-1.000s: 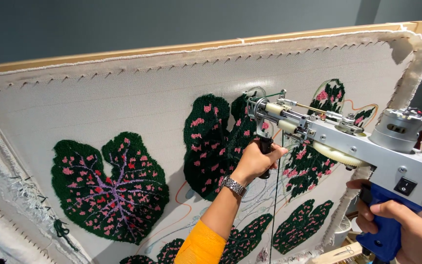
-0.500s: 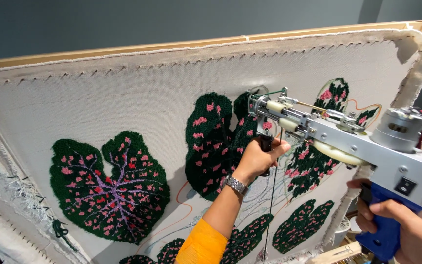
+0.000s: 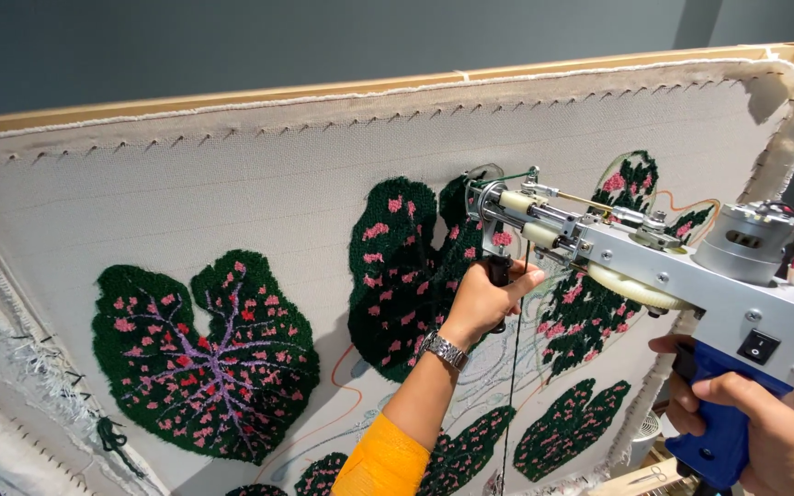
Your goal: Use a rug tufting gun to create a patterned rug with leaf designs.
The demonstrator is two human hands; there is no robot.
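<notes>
A tufting gun (image 3: pixel 682 276) with a silver body and blue grip is pressed tip-first against a stretched cream cloth (image 3: pixel 232 202). My left hand (image 3: pixel 484 298), with a metal watch and an orange sleeve, is closed around the gun's black front handle. At the lower right my right hand (image 3: pixel 765 427) grips the blue rear handle. The gun's needle end touches a dark green leaf with pink spots (image 3: pixel 406 266). A dark yarn strand (image 3: pixel 513 386) hangs down from the gun.
A wooden frame (image 3: pixel 232 96) holds the cloth. A large finished green and pink leaf (image 3: pixel 204 354) sits at the left, with smaller leaves at the bottom and right. Frayed cloth edges hang at the far left and right. A dark wall is behind.
The gun's tip and my left hand have shifted slightly left and upward along the green leaf. My right hand keeps its hold on the blue grip.
</notes>
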